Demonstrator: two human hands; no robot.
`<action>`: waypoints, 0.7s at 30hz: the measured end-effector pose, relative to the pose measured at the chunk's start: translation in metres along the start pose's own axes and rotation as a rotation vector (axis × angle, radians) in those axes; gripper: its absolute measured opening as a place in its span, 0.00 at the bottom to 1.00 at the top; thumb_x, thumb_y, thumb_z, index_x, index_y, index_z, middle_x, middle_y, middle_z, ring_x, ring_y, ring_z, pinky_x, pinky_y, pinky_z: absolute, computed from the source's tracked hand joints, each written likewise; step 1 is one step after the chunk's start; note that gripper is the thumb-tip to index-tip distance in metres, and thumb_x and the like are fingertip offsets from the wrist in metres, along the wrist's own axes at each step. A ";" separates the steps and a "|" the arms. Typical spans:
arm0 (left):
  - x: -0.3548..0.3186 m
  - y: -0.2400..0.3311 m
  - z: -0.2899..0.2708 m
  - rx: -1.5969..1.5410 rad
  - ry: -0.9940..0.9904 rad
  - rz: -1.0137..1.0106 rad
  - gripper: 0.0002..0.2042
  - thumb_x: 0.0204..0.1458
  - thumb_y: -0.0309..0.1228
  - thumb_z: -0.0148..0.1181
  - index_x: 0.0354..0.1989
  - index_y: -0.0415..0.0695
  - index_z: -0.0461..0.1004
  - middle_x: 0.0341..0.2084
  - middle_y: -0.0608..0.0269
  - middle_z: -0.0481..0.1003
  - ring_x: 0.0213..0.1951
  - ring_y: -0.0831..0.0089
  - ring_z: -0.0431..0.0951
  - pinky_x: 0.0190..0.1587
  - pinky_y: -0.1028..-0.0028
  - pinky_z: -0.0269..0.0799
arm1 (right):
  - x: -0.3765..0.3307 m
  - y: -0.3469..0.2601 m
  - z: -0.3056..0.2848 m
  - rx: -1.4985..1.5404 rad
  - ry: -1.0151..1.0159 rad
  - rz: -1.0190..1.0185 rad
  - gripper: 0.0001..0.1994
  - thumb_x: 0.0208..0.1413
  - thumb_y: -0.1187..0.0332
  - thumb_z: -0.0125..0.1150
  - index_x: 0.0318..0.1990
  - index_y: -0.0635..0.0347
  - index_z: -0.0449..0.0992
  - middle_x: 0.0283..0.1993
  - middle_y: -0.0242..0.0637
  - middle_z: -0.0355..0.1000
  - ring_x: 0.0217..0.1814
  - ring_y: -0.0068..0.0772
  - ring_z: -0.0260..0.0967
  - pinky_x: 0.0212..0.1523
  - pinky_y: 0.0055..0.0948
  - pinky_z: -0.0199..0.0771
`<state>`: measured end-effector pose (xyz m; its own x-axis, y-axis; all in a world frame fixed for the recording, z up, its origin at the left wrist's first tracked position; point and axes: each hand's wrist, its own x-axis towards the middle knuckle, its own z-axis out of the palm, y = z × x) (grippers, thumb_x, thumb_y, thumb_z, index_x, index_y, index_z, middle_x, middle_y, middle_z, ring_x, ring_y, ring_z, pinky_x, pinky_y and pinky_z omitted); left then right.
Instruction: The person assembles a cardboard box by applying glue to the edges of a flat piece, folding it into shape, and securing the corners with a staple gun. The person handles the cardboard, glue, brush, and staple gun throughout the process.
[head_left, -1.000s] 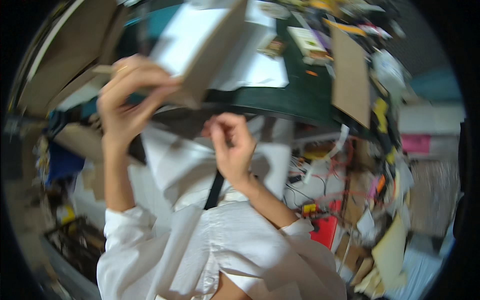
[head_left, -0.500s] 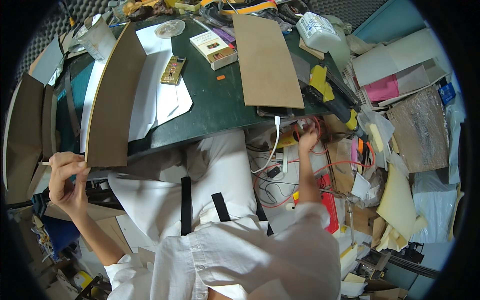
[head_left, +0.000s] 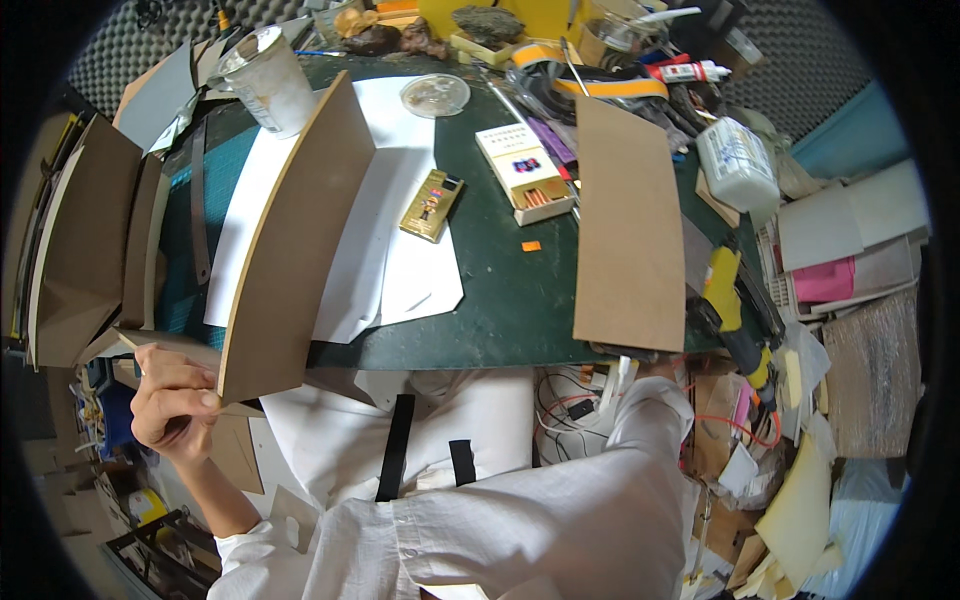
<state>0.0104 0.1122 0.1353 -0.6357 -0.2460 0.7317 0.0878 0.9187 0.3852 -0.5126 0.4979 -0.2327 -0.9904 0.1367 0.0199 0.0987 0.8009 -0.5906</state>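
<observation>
The left hand [head_left: 178, 405] is closed on the near corner of the brown board [head_left: 290, 245], with the thumb and fingers pinching it. This board is up on its long edge, in front of the left hand, and its near end pokes out past the tabletop [head_left: 510, 310]. The right hand is hidden below the tabletop's edge, well apart from the left hand, so I cannot tell if it has anything. It looks like the step now is keeping the brown board up with one hand while the other is busy below. The next move seems to call for a firm pinch, so the board does not tip. White paper [head_left: 420, 280] lies beside it, and a cup [head_left: 268, 90] stands near its far end, where a wobble could knock it. Between the hands lie a small gold box [head_left: 432, 205] and a white box [head_left: 520, 165]. The flat board [head_left: 630, 220] gets in the way ahead of the right hand, with a yellow and black tool [head_left: 722, 290] to its right.
</observation>
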 end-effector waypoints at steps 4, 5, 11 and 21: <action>-0.004 -0.001 -0.003 0.018 0.029 -0.015 0.05 0.42 0.31 0.69 0.25 0.50 0.79 0.23 0.67 0.77 0.27 0.72 0.72 0.42 0.67 0.55 | 0.010 -0.004 0.008 0.049 -0.022 0.026 0.12 0.65 0.66 0.46 0.41 0.65 0.73 0.33 0.36 0.73 0.34 0.36 0.68 0.40 0.33 0.68; -0.005 -0.002 -0.003 0.005 0.039 -0.007 0.05 0.40 0.31 0.70 0.25 0.50 0.79 0.23 0.67 0.77 0.26 0.73 0.72 0.41 0.68 0.55 | 0.011 -0.004 0.006 0.060 -0.029 0.041 0.12 0.65 0.66 0.46 0.41 0.66 0.73 0.33 0.36 0.73 0.34 0.36 0.68 0.40 0.33 0.68; -0.004 -0.008 -0.003 -0.008 0.022 0.023 0.05 0.40 0.30 0.71 0.26 0.52 0.80 0.23 0.68 0.76 0.25 0.74 0.73 0.39 0.70 0.56 | 0.016 -0.005 0.002 0.145 -0.044 0.081 0.12 0.65 0.66 0.46 0.41 0.66 0.73 0.33 0.37 0.73 0.34 0.36 0.68 0.40 0.33 0.68; -0.006 -0.009 -0.001 -0.014 0.043 0.039 0.06 0.41 0.38 0.73 0.26 0.56 0.82 0.24 0.71 0.77 0.25 0.76 0.73 0.38 0.72 0.54 | 0.019 -0.014 0.004 0.237 -0.064 0.105 0.11 0.65 0.67 0.46 0.42 0.66 0.72 0.34 0.37 0.73 0.35 0.36 0.68 0.41 0.33 0.69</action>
<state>0.0139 0.1055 0.1281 -0.5980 -0.2236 0.7697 0.1230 0.9234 0.3637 -0.5337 0.4868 -0.2275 -0.9808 0.1685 -0.0978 0.1830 0.6248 -0.7591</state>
